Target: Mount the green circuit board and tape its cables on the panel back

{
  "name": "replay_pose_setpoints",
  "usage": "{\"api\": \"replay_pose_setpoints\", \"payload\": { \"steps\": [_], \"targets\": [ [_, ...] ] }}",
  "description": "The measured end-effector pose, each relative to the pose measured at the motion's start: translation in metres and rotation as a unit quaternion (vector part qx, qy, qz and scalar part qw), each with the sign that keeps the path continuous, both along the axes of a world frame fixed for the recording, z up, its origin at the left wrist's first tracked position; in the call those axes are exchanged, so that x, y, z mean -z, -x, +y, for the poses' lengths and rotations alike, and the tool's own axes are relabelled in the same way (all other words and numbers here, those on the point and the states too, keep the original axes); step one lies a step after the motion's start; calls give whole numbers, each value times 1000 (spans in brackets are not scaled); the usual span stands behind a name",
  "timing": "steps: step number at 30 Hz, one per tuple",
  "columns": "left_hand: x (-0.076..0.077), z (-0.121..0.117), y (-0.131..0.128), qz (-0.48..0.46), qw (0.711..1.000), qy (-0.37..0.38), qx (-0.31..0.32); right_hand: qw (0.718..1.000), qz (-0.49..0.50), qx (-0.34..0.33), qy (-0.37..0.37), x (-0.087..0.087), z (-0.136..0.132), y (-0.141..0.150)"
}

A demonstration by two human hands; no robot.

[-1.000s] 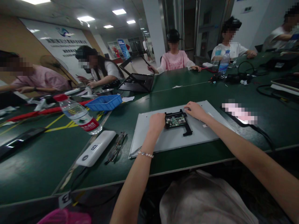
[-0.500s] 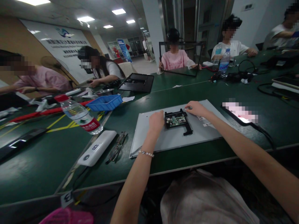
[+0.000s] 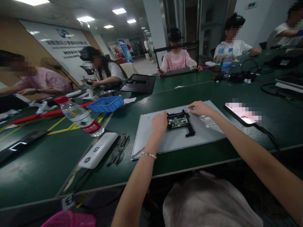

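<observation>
A black plastic bracket (image 3: 190, 130) with a green circuit board (image 3: 178, 121) in it lies on a flat grey panel (image 3: 146, 138). At the bracket's left edge, my left hand (image 3: 159, 123) is closed with its fingers curled on that edge; the fingertips are hidden behind the hand. My right hand (image 3: 201, 109) is by the bracket's upper right corner, fingers stretched out and apart from the thumb. I see nothing held in it, and whether its fingertips touch the bracket is unclear. White labels (image 3: 210, 125) show on the panel below my right wrist.
Left of the panel are folded glasses (image 3: 119, 148), a white power bank (image 3: 98, 151), a water bottle (image 3: 81, 118) and a blue tray (image 3: 106, 104). A lit phone (image 3: 243, 114) with a cable lies at right. Across the table, a person holds a black frame (image 3: 198, 56).
My right hand's fingers have straightened a little near the bracket's corner. My left hand and the bracket have barely moved. The person opposite has tilted and lowered the large black frame.
</observation>
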State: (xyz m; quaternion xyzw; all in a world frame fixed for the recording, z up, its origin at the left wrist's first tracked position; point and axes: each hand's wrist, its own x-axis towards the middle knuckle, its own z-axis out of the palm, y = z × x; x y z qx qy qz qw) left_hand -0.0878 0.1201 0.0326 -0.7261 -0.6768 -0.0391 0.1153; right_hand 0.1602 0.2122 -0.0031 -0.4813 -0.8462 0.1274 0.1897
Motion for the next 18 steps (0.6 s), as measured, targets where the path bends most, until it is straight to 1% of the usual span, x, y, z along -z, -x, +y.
{"api": "replay_pose_setpoints", "payload": {
  "steps": [3,7,13,18],
  "targets": [
    [-1,0,0,-2,1000,15,17,1000,-13,0,9,-2,-2,-1],
    [-2,-1,-1,-11,999,29,32,1000,-9,-18,9,-4,-4,0],
    [-1,-4,-6,-26,1000,14,-2,1000,8,-20,9,-6,-5,-3],
    [-6,-6,-4,-42,999,-6,-29,1000,10,11,-14,-10,-6,-6]
  ]
}}
